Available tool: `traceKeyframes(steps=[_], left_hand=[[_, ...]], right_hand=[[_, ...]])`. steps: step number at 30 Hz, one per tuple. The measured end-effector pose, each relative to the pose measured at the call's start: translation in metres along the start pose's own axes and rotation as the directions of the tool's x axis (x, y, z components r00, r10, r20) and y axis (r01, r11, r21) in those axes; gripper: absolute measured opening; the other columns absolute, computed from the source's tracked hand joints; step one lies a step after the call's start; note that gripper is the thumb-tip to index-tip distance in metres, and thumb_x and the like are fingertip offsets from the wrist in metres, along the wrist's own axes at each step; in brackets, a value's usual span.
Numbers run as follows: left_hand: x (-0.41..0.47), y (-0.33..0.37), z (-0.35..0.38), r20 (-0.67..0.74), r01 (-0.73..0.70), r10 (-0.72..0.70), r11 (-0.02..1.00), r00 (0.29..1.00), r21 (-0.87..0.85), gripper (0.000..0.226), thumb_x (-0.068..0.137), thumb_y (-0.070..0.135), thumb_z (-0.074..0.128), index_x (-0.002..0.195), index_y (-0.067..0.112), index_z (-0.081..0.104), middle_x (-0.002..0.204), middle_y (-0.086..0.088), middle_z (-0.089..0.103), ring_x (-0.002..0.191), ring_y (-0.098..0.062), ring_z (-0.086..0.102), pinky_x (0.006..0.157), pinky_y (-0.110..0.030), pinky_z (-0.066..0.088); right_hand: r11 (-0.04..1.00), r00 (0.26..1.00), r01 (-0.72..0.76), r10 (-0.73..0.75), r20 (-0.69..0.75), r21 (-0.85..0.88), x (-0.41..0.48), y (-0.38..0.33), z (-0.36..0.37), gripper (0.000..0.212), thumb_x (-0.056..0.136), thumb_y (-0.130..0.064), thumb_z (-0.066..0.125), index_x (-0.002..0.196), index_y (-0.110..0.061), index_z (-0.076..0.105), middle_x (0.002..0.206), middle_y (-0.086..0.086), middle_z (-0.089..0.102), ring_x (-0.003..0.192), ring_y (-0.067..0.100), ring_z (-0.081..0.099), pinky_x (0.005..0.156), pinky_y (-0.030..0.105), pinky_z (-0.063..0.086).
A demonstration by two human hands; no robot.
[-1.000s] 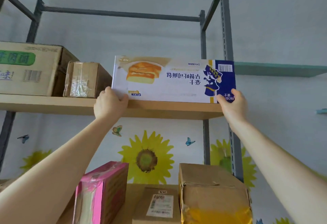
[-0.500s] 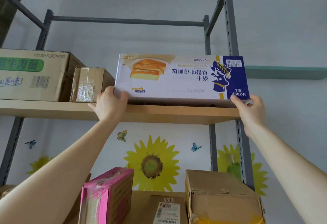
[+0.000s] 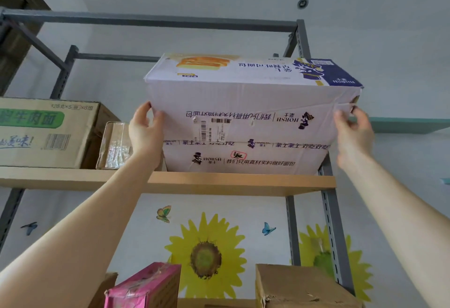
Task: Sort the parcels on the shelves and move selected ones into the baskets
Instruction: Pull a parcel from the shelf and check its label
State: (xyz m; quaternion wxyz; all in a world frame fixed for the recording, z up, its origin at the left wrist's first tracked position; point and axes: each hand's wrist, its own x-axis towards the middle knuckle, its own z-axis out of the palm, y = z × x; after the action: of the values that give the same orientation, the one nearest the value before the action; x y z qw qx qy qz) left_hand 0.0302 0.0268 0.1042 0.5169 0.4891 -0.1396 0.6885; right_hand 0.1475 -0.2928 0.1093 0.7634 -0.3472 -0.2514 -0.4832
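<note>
A large white and blue bread carton [image 3: 243,112] is tipped forward off the top wooden shelf [image 3: 219,182], its underside with a shipping label facing me. Its back edge still rests on the shelf. My left hand [image 3: 146,132] grips the carton's left edge, thumb on the underside. At the carton's right corner my right hand [image 3: 353,132] holds on with curled fingers. Both arms reach up from below.
On the same shelf to the left stand a big brown carton with a green label [image 3: 46,132] and a small taped brown parcel [image 3: 114,145]. One level down sit a pink box [image 3: 146,285] and a brown box [image 3: 302,285]. Grey metal uprights [image 3: 328,222] frame the rack.
The bread carton has been pulled forward and tilted, so its underside now faces me. Both hands shifted from its lower front corners to its side edges, and my view moved closer and upward.
</note>
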Motion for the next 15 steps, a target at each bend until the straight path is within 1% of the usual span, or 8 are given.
traceKeyframes(steps=[3, 5, 7, 9, 10, 11, 13, 15], left_hand=[[0.007, 0.002, 0.005, -0.003, 0.092, -0.093, 0.995, 0.996, -0.045, 0.044, 0.091, 0.026, 0.052, 0.134, 0.029, 0.046, 0.092, 0.0, 0.062, 0.086, -0.009, 0.058, 0.079, -0.026, 0.047], [0.013, 0.003, 0.007, -0.05, 0.092, -0.093, 0.995, 0.994, -0.029, 0.051, 0.09, 0.017, 0.051, 0.138, 0.023, 0.04, 0.109, -0.001, 0.061, 0.094, -0.009, 0.058, 0.076, -0.021, 0.046], [0.015, 0.003, 0.007, -0.1, 0.073, -0.072, 0.997, 0.992, 0.014, 0.046, 0.088, 0.012, 0.053, 0.133, 0.014, 0.046, 0.126, -0.005, 0.057, 0.098, -0.008, 0.058, 0.073, -0.015, 0.044], [0.015, 0.0, 0.008, -0.081, 0.051, -0.046, 0.996, 0.996, 0.069, 0.039, 0.088, 0.015, 0.053, 0.127, 0.017, 0.053, 0.123, -0.004, 0.06, 0.091, -0.006, 0.057, 0.071, -0.016, 0.043], [0.015, -0.002, 0.009, -0.054, 0.06, -0.054, 0.993, 0.997, 0.104, 0.04, 0.089, 0.019, 0.052, 0.129, 0.021, 0.051, 0.125, -0.003, 0.058, 0.095, -0.01, 0.056, 0.075, -0.02, 0.044], [0.015, -0.003, 0.009, -0.015, 0.075, -0.074, 0.989, 0.997, 0.13, 0.044, 0.09, 0.022, 0.051, 0.133, 0.026, 0.046, 0.129, -0.001, 0.055, 0.1, -0.013, 0.054, 0.078, -0.024, 0.043], [0.015, -0.007, 0.011, 0.053, 0.096, -0.105, 0.984, 0.993, 0.148, 0.049, 0.091, 0.023, 0.049, 0.138, 0.031, 0.039, 0.128, 0.004, 0.052, 0.102, -0.013, 0.05, 0.077, -0.025, 0.041], [0.015, -0.011, 0.011, 0.078, 0.116, -0.134, 0.974, 0.988, 0.194, 0.041, 0.088, 0.022, 0.051, 0.128, 0.025, 0.046, 0.104, 0.004, 0.055, 0.09, -0.016, 0.05, 0.067, -0.022, 0.04]], right_hand=[[0.992, 0.995, -0.094, 0.09, 0.053, 0.085, 0.007, -0.007, 0.006, 0.037, 0.089, -0.014, 0.057, 0.125, -0.023, 0.054, 0.089, -0.009, 0.061, 0.081, 0.006, 0.057, 0.073, 0.021, 0.048], [0.989, 0.994, -0.099, 0.092, 0.06, 0.112, 0.015, -0.007, 0.009, 0.025, 0.087, -0.004, 0.057, 0.11, -0.015, 0.061, 0.089, -0.005, 0.061, 0.084, 0.008, 0.055, 0.08, 0.025, 0.045], [0.998, 0.999, -0.04, 0.039, 0.02, 0.038, 0.02, -0.004, 0.008, 0.013, 0.084, -0.003, 0.058, 0.093, -0.011, 0.065, 0.08, -0.005, 0.059, 0.079, 0.01, 0.048, 0.076, 0.022, 0.04], [0.994, 1.0, 0.009, -0.01, -0.009, -0.104, 0.019, 0.001, 0.006, 0.026, 0.086, -0.014, 0.059, 0.112, -0.011, 0.063, 0.092, -0.001, 0.056, 0.084, 0.011, 0.048, 0.068, 0.01, 0.04], [0.985, 1.0, 0.022, -0.022, 0.007, -0.17, 0.019, 0.005, 0.005, 0.033, 0.088, -0.019, 0.057, 0.121, -0.015, 0.058, 0.097, -0.001, 0.053, 0.085, 0.012, 0.048, 0.064, 0.006, 0.04], [0.979, 0.999, 0.029, -0.022, 0.037, -0.204, 0.019, 0.007, 0.005, 0.036, 0.089, -0.023, 0.054, 0.125, -0.02, 0.054, 0.097, -0.001, 0.053, 0.086, 0.014, 0.048, 0.066, 0.01, 0.042], [0.969, 0.994, 0.006, 0.021, 0.106, -0.247, 0.016, 0.008, 0.007, 0.04, 0.09, -0.023, 0.052, 0.13, -0.021, 0.048, 0.095, -0.004, 0.053, 0.086, 0.016, 0.049, 0.073, 0.026, 0.045], [0.947, 0.987, -0.037, 0.084, 0.134, -0.32, 0.016, 0.008, 0.005, 0.039, 0.09, -0.023, 0.055, 0.127, -0.01, 0.05, 0.106, 0.006, 0.058, 0.092, 0.02, 0.053, 0.079, 0.035, 0.048]])
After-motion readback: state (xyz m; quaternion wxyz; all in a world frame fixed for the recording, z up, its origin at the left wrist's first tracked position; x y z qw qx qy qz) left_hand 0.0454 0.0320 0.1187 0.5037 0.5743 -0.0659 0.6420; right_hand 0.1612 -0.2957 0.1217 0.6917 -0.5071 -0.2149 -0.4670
